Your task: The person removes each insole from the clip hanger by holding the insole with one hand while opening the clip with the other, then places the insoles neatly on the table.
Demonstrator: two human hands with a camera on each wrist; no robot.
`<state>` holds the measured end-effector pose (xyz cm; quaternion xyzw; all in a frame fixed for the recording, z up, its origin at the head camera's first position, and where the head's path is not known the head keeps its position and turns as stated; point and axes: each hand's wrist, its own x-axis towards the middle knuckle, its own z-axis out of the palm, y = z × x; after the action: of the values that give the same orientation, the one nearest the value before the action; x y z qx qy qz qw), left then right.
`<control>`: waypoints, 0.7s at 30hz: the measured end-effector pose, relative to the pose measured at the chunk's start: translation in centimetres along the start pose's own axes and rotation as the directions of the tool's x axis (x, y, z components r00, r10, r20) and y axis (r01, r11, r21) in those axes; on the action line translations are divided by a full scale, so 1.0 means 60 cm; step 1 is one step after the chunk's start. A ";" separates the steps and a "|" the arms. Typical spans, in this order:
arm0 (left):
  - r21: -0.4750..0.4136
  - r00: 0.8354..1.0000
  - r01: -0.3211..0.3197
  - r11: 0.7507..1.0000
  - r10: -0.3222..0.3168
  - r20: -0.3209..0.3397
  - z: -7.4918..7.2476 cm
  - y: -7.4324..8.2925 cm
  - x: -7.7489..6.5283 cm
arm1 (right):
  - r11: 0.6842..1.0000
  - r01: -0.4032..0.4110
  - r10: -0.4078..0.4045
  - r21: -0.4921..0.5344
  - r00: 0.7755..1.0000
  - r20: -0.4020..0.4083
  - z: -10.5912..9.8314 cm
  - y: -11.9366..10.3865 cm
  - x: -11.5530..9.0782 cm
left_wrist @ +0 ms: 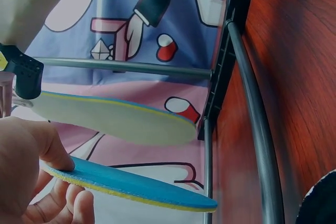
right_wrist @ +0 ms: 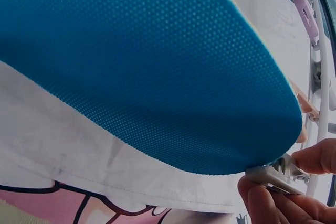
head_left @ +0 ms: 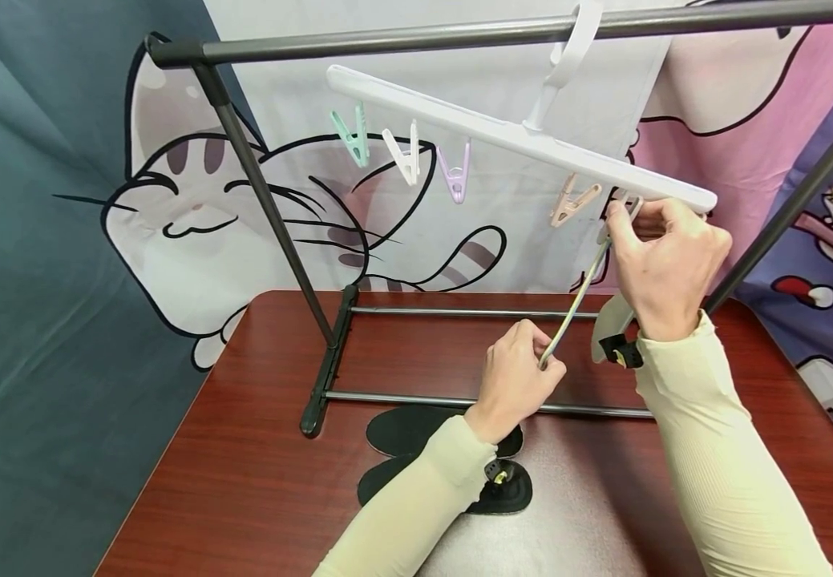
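Observation:
My left hand (head_left: 517,381) pinches one end of a blue insole (head_left: 576,303), seen edge-on in the head view; its blue face and yellow edge show in the left wrist view. My right hand (head_left: 669,264) pinches a grey clothespin (right_wrist: 275,179) under the right end of a white hanger (head_left: 517,138). The insole's upper end sits right at the clothespin's mouth. A second insole (left_wrist: 115,119), pale with a blue edge, hangs behind, partly hidden by my right wrist in the head view.
The hanger hooks over a dark metal rack (head_left: 402,40) and tilts down to the right. Green (head_left: 353,140), white (head_left: 405,154), purple (head_left: 455,172) and peach (head_left: 573,200) clothespins hang from it. Two black insoles (head_left: 409,431) lie on the wooden table (head_left: 228,481), partly beneath my left forearm.

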<state>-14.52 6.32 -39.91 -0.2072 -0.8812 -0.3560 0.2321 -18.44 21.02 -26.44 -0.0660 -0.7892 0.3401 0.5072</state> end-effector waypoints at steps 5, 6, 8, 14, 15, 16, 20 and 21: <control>-0.002 1.000 -0.003 1.000 0.003 0.003 -0.006 0.000 -0.002 | 1.000 0.006 -0.006 0.000 1.000 0.004 0.000 0.000 0.001; -0.002 1.000 -0.003 1.000 0.003 0.003 -0.007 0.000 -0.003 | 1.000 0.005 -0.005 0.003 1.000 0.006 0.000 0.000 0.001; -0.006 1.000 -0.002 1.000 0.002 0.003 -0.009 0.000 -0.004 | 1.000 0.000 0.000 0.013 1.000 0.013 0.000 -0.001 0.000; -0.030 1.000 0.006 1.000 -0.005 0.018 -0.011 -0.002 -0.011 | 1.000 0.010 -0.010 0.022 1.000 0.011 0.000 0.000 0.002; -0.032 1.000 0.004 0.999 -0.004 0.022 -0.011 -0.003 -0.012 | 1.000 0.012 -0.012 0.022 1.000 0.009 0.000 0.000 0.002; -0.032 1.000 0.001 0.999 -0.001 0.026 -0.011 -0.003 -0.014 | 1.000 0.013 -0.013 0.021 1.000 0.009 0.000 0.001 0.003; -0.044 0.999 -0.016 0.999 0.017 0.034 -0.013 -0.004 -0.018 | 1.000 0.005 -0.005 0.026 1.000 0.014 -0.002 0.001 0.004; -0.046 0.999 -0.021 0.999 0.022 0.036 -0.013 -0.005 -0.018 | 1.000 0.000 0.000 0.026 1.000 0.016 -0.002 0.000 0.004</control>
<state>-13.58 5.34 -40.14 -0.2284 -0.8746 -0.3697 0.2151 -18.45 21.21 -26.23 -0.0567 -0.7886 0.3510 0.5018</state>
